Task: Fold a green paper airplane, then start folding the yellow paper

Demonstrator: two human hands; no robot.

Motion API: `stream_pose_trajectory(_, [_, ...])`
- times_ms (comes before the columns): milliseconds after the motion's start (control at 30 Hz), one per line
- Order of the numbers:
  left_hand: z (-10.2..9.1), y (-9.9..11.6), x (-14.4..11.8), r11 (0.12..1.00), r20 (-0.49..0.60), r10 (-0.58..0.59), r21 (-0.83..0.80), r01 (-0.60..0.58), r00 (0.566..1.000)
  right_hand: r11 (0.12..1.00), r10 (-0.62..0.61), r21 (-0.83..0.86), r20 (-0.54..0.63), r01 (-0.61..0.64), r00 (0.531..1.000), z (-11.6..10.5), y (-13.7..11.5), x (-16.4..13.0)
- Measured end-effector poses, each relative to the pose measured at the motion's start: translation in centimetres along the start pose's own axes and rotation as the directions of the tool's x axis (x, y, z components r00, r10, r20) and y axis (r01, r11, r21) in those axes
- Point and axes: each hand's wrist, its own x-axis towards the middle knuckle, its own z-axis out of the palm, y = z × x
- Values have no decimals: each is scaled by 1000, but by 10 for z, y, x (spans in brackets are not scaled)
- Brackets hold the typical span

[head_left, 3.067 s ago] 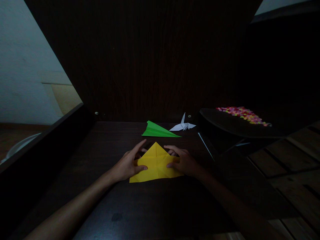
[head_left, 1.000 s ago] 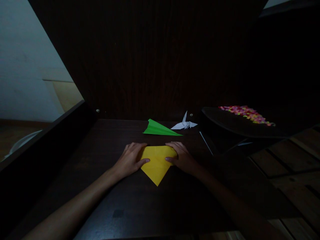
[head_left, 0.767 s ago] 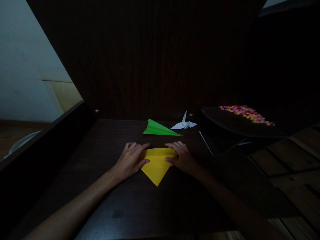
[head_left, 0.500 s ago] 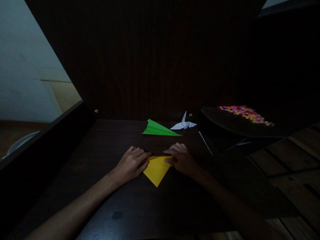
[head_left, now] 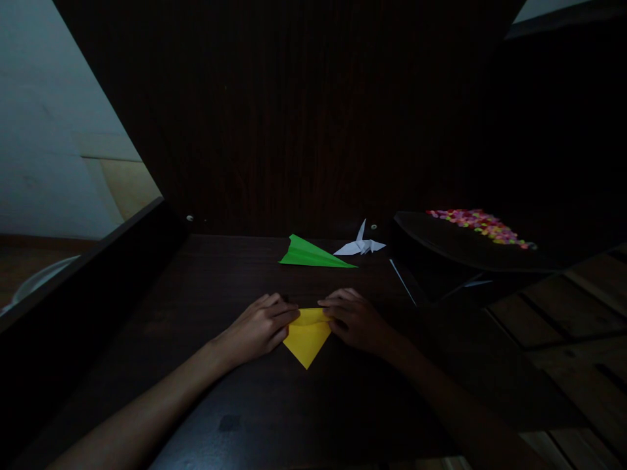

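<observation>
At ten o'clock from the yellow origami paper (head_left: 307, 343), with twelve o'clock facing away from the person, is a pale wall (head_left: 39, 124); nearer, between nine and ten, stands a dark side panel (head_left: 83, 269). The left hand (head_left: 267, 326) comes in at nine, its bent fingers closed on the sheet's left end. The paper lies on the dark wooden desk (head_left: 235, 391) between the hands, its pointed corner at six, a folded band along its straight twelve o'clock edge. Beyond it, at twelve, lies a green paper plane (head_left: 313, 254), nose toward between three and four. The right hand (head_left: 353, 320), near three, is curled closed over the sheet's right end; its thumb is hard to make out. At one sits a white origami crane (head_left: 361, 247), its left wingtip meeting or almost meeting the plane. A thin white strip (head_left: 402, 282) lies at two; farther out in that direction, small multicoloured pieces (head_left: 477, 225) cover part of a dark curved shelf (head_left: 435, 241). Wooden slats (head_left: 563, 326) show at three.
</observation>
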Motion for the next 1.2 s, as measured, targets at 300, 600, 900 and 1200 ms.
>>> stream_pose_trajectory(300, [0, 1, -1, 1000, 39, 18, 20, -19, 999, 1000, -19, -9, 54, 20, 998, 6, -5, -4])
stream_pose_trajectory(600, [-3, 4, 0, 989, 54, 56, 133, -63, 997, 1000, 14, 12, 209, -17, 978, 9, -12, -4])
stream_pose_trajectory(900, [-7, 6, 1, 991, 100, 44, 121, -56, 994, 995, 60, 54, 361, -85, 931, 1, -12, -2])
stream_pose_trajectory(1200, [-14, 9, 0, 995, 115, 13, 94, -24, 993, 996, 71, 27, 312, -84, 947, -2, -8, -5])
